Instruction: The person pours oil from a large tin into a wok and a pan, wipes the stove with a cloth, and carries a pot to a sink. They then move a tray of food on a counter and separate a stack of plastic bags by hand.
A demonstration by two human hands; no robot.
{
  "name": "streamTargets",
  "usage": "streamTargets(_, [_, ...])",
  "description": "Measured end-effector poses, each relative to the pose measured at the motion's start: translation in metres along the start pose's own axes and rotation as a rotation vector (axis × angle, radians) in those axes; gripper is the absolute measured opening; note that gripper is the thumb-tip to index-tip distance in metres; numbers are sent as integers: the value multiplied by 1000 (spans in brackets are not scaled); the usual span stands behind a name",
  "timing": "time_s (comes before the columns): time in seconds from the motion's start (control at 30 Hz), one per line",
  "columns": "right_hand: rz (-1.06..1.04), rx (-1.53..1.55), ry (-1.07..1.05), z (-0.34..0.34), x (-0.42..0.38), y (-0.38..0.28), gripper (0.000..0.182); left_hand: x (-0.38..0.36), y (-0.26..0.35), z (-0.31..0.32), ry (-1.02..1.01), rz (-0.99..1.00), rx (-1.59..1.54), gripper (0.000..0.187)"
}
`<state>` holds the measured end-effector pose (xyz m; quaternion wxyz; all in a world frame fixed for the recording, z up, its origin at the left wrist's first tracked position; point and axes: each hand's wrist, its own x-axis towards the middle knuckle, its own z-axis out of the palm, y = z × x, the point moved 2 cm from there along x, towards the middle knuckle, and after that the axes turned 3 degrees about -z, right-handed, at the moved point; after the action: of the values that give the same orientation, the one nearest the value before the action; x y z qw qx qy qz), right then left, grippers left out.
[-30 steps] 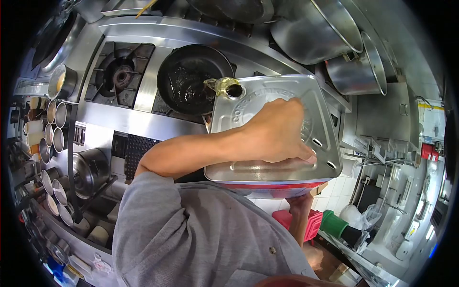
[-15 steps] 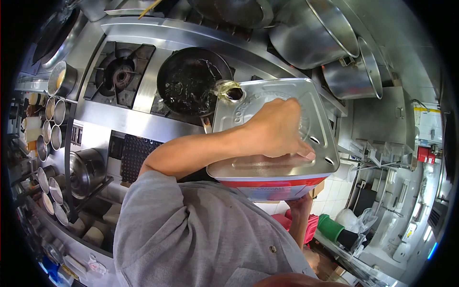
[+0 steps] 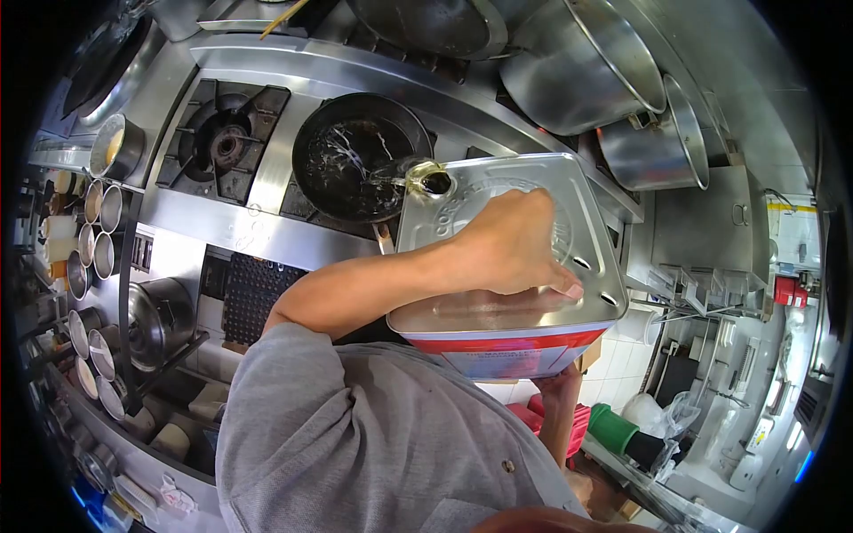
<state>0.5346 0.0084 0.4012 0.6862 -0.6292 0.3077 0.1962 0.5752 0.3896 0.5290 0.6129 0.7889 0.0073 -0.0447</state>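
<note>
A large rectangular oil tin (image 3: 422, 306), metal on top with a red and white side, is tilted in front of me. Its embossed top carries an opening at the far left corner, where clear yellowish oil (image 3: 425, 178) runs out into a black pan (image 3: 333, 182) on the stove. The pan holds a shiny, rippling layer of liquid. My left hand (image 3: 511, 240) is closed in a fist across the middle of the tin's top; the handle in it is hidden. Under the tin's near right side, my right hand (image 3: 558, 382) supports it, with the fingers mostly hidden.
An unlit burner (image 3: 222, 147) lies left of the pan. Big steel pots (image 3: 577, 67) stand at the back right. Several small metal containers (image 3: 111, 209) line the left shelf. A green bin (image 3: 611, 430) and a red crate (image 3: 577, 431) are low at right.
The oil keeps pouring, and its stream and the ripples in the pan have changed shape. The tin sits slightly lower in the view. Both hands keep their hold.
</note>
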Motion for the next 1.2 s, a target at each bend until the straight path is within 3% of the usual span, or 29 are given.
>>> streamTargets(1.13, [-27, 11, -34, 2, 11, -3, 45, 7, 7, -2, 18, 49, 28, 60])
streamTargets(1.2, [44, 151, 35, -3, 22, 9, 44, 5, 16, -3, 38, 88, 56, 59])
